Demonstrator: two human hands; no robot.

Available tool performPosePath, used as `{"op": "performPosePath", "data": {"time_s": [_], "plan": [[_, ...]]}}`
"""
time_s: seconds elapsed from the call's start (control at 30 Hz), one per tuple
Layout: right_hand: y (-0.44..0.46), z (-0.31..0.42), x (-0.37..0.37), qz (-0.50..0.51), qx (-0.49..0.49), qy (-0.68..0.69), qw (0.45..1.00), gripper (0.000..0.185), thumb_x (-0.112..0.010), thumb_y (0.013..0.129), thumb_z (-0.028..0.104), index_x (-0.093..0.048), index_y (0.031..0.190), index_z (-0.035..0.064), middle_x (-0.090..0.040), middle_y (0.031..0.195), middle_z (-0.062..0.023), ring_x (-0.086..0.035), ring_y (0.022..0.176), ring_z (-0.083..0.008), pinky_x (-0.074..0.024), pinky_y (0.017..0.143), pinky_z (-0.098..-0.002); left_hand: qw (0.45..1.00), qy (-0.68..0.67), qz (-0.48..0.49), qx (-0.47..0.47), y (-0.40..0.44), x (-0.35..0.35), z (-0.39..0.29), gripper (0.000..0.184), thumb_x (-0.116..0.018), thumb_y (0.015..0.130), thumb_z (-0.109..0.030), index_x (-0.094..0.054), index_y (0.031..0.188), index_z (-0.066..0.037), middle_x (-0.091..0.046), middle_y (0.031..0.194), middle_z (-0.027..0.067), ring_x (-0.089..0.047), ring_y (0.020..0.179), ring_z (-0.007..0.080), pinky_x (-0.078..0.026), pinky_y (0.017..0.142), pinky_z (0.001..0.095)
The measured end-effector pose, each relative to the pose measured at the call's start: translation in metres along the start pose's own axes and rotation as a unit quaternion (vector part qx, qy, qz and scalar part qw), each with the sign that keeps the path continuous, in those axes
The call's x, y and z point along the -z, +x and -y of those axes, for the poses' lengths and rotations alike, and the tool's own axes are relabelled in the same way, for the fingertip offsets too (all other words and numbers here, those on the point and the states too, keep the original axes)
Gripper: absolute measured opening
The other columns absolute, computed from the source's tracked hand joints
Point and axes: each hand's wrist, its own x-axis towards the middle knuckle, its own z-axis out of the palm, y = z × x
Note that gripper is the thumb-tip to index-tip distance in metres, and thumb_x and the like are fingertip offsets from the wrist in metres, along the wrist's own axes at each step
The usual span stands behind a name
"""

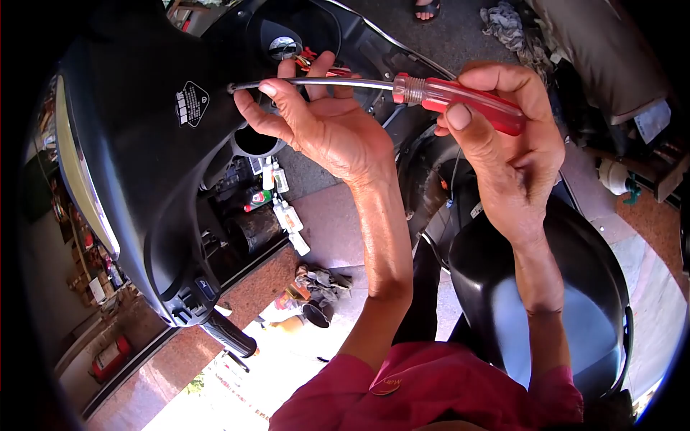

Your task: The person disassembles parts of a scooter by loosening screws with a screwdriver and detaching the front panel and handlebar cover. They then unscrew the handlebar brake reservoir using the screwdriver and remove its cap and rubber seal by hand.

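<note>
A screwdriver (pixel 415 90) with a clear red handle and a long metal shaft lies nearly level across the upper middle. My right hand (pixel 516 147) grips its handle, thumb in front and fingers behind. Near the far end, the fingers of my left hand (pixel 338 136) are around the shaft, with the palm turned up. The shaft's tip meets the black front panel (pixel 151 136) of a scooter at a small round spot, perhaps a screw. A white-printed label (pixel 192 105) is on that panel beside the tip.
The scooter's handlebar grip (pixel 228 334) points toward me at lower left. Its black seat (pixel 546 287) is at right. Several small bottles (pixel 289 215) stand on the floor below my left hand. Crumpled rags (pixel 503 25) and a person's sandalled foot (pixel 426 8) appear at the top.
</note>
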Motion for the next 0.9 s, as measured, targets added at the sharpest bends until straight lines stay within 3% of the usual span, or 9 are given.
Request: {"op": "performPosePath", "data": {"time_s": [0.1,0.13,0.23,0.43,0.57,0.63,0.73,0.83,0.9], "plan": [[0.001,0.006,-0.006,-0.037,-0.009,-0.043,0.998,0.028,-0.061,0.091,0.021,-0.053,0.104,-0.0025,-0.061,0.083,-0.0062,-0.055,0.061,-0.0078,-0.0451,0.057,-0.0196,1.0,-0.012,0.003,0.004,0.001,0.002,-0.002,0.049,-0.064,0.086,-0.037,-0.034,0.123,-0.022,-0.055,0.102,0.006,-0.061,0.087,0.0257,-0.053,0.069,0.0385],[0.0,0.01,-0.004,-0.026,-0.059,-0.07,0.995,0.026,-0.057,0.093,0.025,-0.054,0.098,-0.0005,-0.058,0.073,-0.0029,-0.047,0.053,-0.0037,-0.0367,0.048,-0.0163,1.0,-0.02,0.007,0.007,0.001,0.004,-0.002,0.048,-0.064,0.087,-0.034,-0.034,0.122,-0.022,-0.056,0.1,0.0052,-0.061,0.087,0.0255,-0.052,0.069,0.0382],[0.0,0.009,0.001,-0.014,-0.016,-0.125,0.992,0.023,-0.057,0.093,0.024,-0.055,0.093,0.0013,-0.054,0.069,0.0004,-0.044,0.051,-0.0013,-0.0327,0.044,-0.0145,1.0,-0.02,0.012,0.004,0.004,0.006,-0.002,0.06,-0.062,0.088,-0.032,-0.023,0.133,-0.021,-0.057,0.106,0.0071,-0.062,0.082,0.023,-0.048,0.06,0.0341],[0.007,0.006,0.01,-0.013,0.023,-0.134,0.991,0.024,-0.058,0.093,0.026,-0.056,0.085,0.0032,-0.05,0.063,0.0035,-0.039,0.047,0.0002,-0.0277,0.042,-0.0136,1.0,-0.01,-0.01,-0.007,0.006,0.007,-0.008,0.05,-0.062,0.088,-0.03,-0.031,0.125,-0.019,-0.052,0.111,0.0041,-0.06,0.094,0.0245,-0.051,0.062,0.0359],[0.011,0.006,0.02,-0.011,0.023,-0.156,0.987,0.026,-0.058,0.093,0.028,-0.056,0.084,0.0034,-0.048,0.059,0.0036,-0.037,0.045,0.0003,-0.0248,0.041,-0.0138,0.999,-0.041,-0.015,0.013,0.013,0.018,-0.012,0.037,-0.064,0.086,-0.037,-0.049,0.107,-0.01,-0.052,0.111,0.0028,-0.059,0.098,0.0229,-0.053,0.068,0.0318],[0.012,0.019,0.015,-0.074,-0.056,-0.161,0.983,0.026,-0.058,0.093,0.029,-0.057,0.085,0.004,-0.047,0.058,0.0037,-0.034,0.044,0.0006,-0.0227,0.04,-0.0146,0.994,-0.079,-0.023,0.072,0.019,0.031,-0.015,0.028,-0.066,0.086,-0.032,-0.059,0.094,-0.007,-0.06,0.1,0.0038,-0.06,0.092,0.0166,-0.052,0.068,0.0252],[0.019,0.021,0.037,-0.013,-0.068,-0.191,0.979,0.026,-0.06,0.092,0.031,-0.057,0.083,0.0057,-0.045,0.058,0.0053,-0.035,0.046,0.0011,-0.0232,0.041,-0.014,0.981,-0.078,-0.065,0.165,0.02,0.047,-0.014,0.015,-0.067,0.085,-0.018,-0.063,0.091,-0.006,-0.064,0.09,0.005,-0.06,0.083,0.0111,-0.051,0.067,0.0207],[0.021,0.019,0.041,-0.022,-0.099,-0.225,0.969,0.028,-0.06,0.091,0.031,-0.057,0.079,0.0064,-0.044,0.058,0.0055,-0.036,0.049,0.0011,-0.0242,0.043,-0.014,0.967,-0.01,-0.064,0.245,0.01,0.082,0.0,0.013,-0.068,0.084,-0.016,-0.063,0.093,-0.007,-0.065,0.091,0.0051,-0.061,0.083,0.0127,-0.052,0.069,0.0223],[0.022,0.015,0.043,-0.004,-0.057,-0.261,0.964,0.029,-0.061,0.091,0.028,-0.055,0.075,0.0044,-0.042,0.06,0.0055,-0.035,0.053,0.0,-0.0258,0.046,-0.016,0.95,0.041,-0.145,0.272,0.003,0.109,0.024,0.012,-0.068,0.083,-0.012,-0.063,0.094,-0.007,-0.065,0.09,0.005,-0.062,0.084,0.0147,-0.052,0.071,0.0224]]}}
